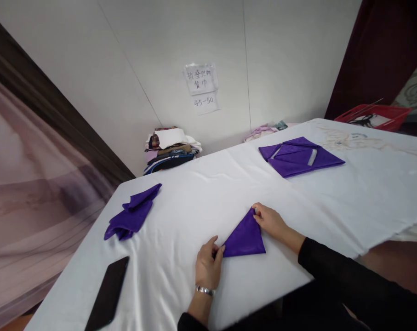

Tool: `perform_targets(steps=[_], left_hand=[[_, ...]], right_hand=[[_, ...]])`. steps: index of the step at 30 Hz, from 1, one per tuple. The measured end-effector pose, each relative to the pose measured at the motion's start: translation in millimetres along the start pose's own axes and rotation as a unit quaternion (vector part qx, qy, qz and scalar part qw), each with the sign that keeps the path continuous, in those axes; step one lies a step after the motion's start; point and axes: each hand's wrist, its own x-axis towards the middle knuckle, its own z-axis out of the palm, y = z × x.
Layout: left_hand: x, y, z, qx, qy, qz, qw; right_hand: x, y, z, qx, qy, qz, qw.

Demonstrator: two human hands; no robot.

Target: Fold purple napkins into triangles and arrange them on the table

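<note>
A purple cloth napkin [245, 236], folded into a triangle, lies on the white-covered table in front of me. My left hand [208, 263] pinches its left corner between thumb and fingers; a silver bracelet circles that wrist. At the upper corner, my right hand [269, 222] has its fingertips closed on the cloth. The napkin's lower right corner lies free and flat. Another purple napkin [134, 214] is crumpled to the left. Toward the back right sit folded purple napkins [301, 156] with pale strips showing on top.
A black phone [108, 294] lies at the table's left front. Behind the table's far edge are a stack of folded clothes [170, 149] and a smaller cloth pile [261, 132]. A red basket [396, 118] stands far right. Handwritten paper signs [201, 79] hang on the wall.
</note>
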Motion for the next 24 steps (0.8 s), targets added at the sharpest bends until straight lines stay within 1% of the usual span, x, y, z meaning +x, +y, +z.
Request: perform_targets(steps=[4, 8, 14, 19, 22, 24], left_hand=[[-5, -4, -5, -0.033, 0.001, -0.020, 0.999], [-6, -5, -7, -0.019, 0.008, -0.020, 1.000], [-4, -3, -6, 0.027, 0.016, 0.021, 0.999], [-3, -3, -9, 0.087, 0.011, 0.059, 0.994], [3, 9, -11, 0.112, 0.024, 0.076, 0.990], [11, 28, -10, 0.113, 0.038, 0.101, 0.988]], right_hand=[[0, 2, 0, 0.003, -0.002, -0.015, 1.000], [3, 4, 2, -0.021, -0.003, -0.033, 0.999], [6, -1, -1, -0.055, -0.011, -0.009, 0.998], [7, -4, -4, -0.093, -0.029, 0.014, 0.995], [7, -4, -3, -0.105, -0.031, 0.017, 0.994], [7, -4, -2, -0.108, -0.031, 0.015, 0.994]])
